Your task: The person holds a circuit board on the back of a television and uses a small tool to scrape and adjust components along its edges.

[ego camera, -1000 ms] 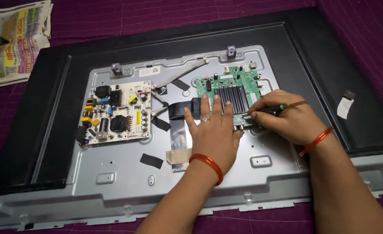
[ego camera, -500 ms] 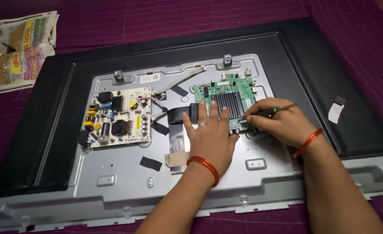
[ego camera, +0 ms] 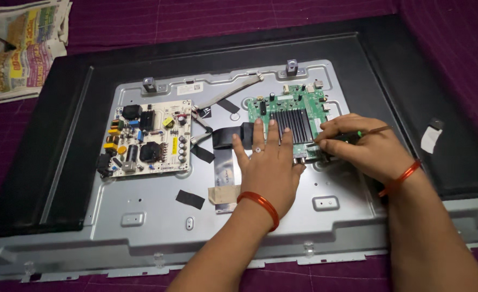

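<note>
A flat-screen panel lies face down with its metal back plate (ego camera: 158, 216) exposed. On the plate's right sits a green circuit board (ego camera: 290, 108) with a black finned heatsink. My left hand (ego camera: 268, 170) rests flat, fingers spread, on the board's lower left edge and the plate. My right hand (ego camera: 360, 148) grips a screwdriver (ego camera: 358, 133) with a dark handle and green tip, held sideways at the board's lower right edge. A cream power board (ego camera: 147, 139) with capacitors and coils is fixed at the plate's left.
Flat ribbon cables (ego camera: 225, 138) run between the two boards, with black tape patches (ego camera: 190, 199) on the plate. Folded newspapers (ego camera: 20, 48) lie at the top left on a purple cloth (ego camera: 195, 16). A small white piece (ego camera: 429, 139) lies on the black frame at right.
The view has shifted a little, so the panel sits slightly lower and further right. Both hands stay on the green board; the right hand keeps the screwdriver at the board's edge.
</note>
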